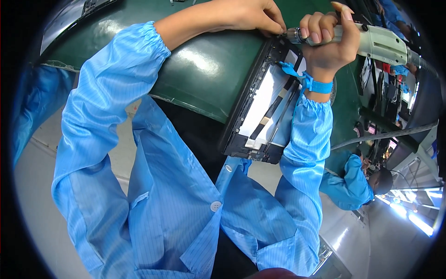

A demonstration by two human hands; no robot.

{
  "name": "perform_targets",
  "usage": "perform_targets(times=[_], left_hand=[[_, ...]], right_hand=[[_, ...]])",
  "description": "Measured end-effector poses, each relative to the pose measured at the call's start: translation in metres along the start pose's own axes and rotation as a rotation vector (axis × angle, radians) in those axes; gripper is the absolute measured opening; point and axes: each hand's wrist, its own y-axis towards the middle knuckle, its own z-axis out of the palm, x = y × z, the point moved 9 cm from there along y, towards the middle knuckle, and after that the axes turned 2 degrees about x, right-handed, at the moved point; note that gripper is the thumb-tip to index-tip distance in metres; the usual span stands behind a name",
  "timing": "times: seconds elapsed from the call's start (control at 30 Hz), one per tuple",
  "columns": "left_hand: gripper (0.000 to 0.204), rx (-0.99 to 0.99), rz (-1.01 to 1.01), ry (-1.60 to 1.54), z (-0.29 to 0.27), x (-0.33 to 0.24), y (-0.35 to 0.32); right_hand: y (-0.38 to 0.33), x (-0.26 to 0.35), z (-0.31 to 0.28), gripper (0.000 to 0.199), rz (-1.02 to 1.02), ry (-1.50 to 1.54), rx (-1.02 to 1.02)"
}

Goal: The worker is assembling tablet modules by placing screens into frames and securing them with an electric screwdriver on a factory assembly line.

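Electric screwdriver fills the closed grip of the right hand by a display panel; left hand bunches at the tool's tip, hold impossible to tell.

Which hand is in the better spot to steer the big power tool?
Probably the right hand: it is wrapped around the pale power tool. The left hand looks less suited, reaching only to the tool's tip, by the far end of the framed panel.

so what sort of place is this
Probably an electronics assembly workshop: the right hand grips a pale power tool by an opened flat device, and another person in blue workwear is in the background.
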Motion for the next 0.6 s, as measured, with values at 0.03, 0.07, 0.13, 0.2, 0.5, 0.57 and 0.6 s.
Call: perform_targets(times=[0.03,0.07,0.13,0.2,0.5,0.57,0.6], left_hand=[[0.021,-0.003,-0.003,-0.002,-0.001,0.000,0.000],[0.021,0.007,-0.014,0.007,0.000,0.000,0.000],[0.021,0.023,-0.023,0.013,0.001,-0.002,0.000],[0.021,0.021,-0.030,-0.039,0.003,-0.004,0.001],[0.021,0.012,-0.033,0.012,0.003,-0.006,0.000],[0.021,0.010,-0.046,0.016,0.002,-0.003,-0.002],[0.021,0.009,-0.035,0.014,0.001,-0.002,-0.002]], right_hand=[[0.000,0.009,0.009,0.027,-0.086,-0.605,-0.052],[-0.001,0.017,0.019,0.028,-0.171,-1.210,-0.101],[0.000,0.017,0.018,0.028,-0.151,-1.214,-0.106],[0.004,0.022,0.009,0.027,-0.083,-1.195,-0.075],[0.005,0.030,0.001,0.033,-0.105,-1.288,-0.011],[0.005,0.015,-0.012,0.034,0.016,-0.726,-0.097],[0.003,-0.003,-0.020,0.034,0.127,-0.162,-0.171]])
